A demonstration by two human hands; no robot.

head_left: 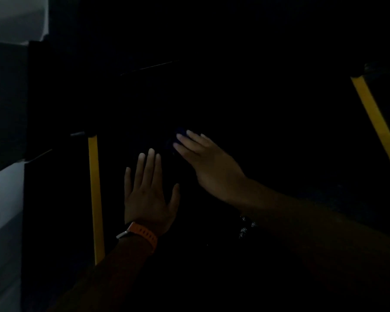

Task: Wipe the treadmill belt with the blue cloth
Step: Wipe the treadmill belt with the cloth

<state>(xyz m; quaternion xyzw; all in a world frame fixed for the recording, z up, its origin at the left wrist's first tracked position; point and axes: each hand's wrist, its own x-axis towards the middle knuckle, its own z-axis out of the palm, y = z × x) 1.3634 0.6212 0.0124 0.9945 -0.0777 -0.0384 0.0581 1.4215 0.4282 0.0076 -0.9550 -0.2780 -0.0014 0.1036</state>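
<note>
Beneath my right hand point(203, 161), fingers straight, lies the dark blue cloth point(178, 132) on the black treadmill belt point(257, 131); my left hand point(148, 197) rests flat, fingers spread, just beside.

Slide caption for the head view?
Right hand presses blue cloth on dark treadmill belt; left hand flat beside it.

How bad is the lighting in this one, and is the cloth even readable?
Head view: heavily underexposed, the treadmill belt reads near-black with no texture; the blue cloth is only a faint dark patch at the fingertips of the right hand; the left hand and yellow side stripes are legible.
</note>
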